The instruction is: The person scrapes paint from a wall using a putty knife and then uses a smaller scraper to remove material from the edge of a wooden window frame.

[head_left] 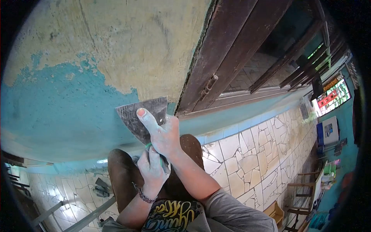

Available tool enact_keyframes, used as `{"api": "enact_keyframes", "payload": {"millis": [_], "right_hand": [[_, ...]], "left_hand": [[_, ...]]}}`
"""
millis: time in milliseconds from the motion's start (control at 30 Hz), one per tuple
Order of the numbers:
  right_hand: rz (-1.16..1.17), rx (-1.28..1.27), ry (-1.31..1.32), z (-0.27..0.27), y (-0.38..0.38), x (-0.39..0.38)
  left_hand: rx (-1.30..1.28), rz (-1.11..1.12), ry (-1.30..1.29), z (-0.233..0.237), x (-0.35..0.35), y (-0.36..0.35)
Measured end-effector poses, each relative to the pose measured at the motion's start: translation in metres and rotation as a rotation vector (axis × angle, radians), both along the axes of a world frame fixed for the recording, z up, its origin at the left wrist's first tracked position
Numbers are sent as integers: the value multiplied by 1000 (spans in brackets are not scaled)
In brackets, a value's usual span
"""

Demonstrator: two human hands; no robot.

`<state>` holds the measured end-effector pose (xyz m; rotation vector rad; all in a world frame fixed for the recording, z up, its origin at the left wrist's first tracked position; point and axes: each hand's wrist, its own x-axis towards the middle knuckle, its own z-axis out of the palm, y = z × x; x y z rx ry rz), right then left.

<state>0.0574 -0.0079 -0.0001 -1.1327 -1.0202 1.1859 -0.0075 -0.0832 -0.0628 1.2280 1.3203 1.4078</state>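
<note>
While the wall takes up the greatest area, its surface is in two colours: worn cream above, turquoise below, with a ragged, flaking border between them. Floor: pale, irregular stone pieces with dark joints. Frame: dark brown wood, to the right of the cream area. Knees: one pair, brown-clad, bent, below the wall. Scraper: one, broad grey blade, smudged, held in front of the wall near the colour border, wide edge uppermost; whether that edge touches the wall cannot be told. Right hand: dusted pale, grip closed about the scraper's lower blade, thumb flat on its face. Left hand: likewise dusted, grip clenched around the largely hidden handle, just beneath the right. Bracelet: one, braided-looking, on the left wrist.
</note>
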Motion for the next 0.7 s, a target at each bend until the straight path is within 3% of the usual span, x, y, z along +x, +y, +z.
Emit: {"api": "enact_keyframes", "payload": {"millis": [133,233,333,433,500,567,633,700], "right_hand": [[-46,60,100,-5,2,-6],[36,4,47,4,1,1],[-21,27,65,-2,2,-4],[-22,11,66,-1,0,-5],[-5,-6,80,-2,2,-3],[1,-5,84,-3,2,-4],[-14,17,74,-5,1,-4],[6,-2,60,1,0,-2]], "left_hand": [[-93,-39,-116,4,-2,-2],[7,-29,-25,17,-1,1],[-32,-27,-129,11,0,-1],[33,15,-38,7,0,0],[109,33,225,-5,-3,1],[42,10,154,-5,-4,-1],[-165,-68,-255,9,-1,-4],[265,92,282,1,1,9]]}}
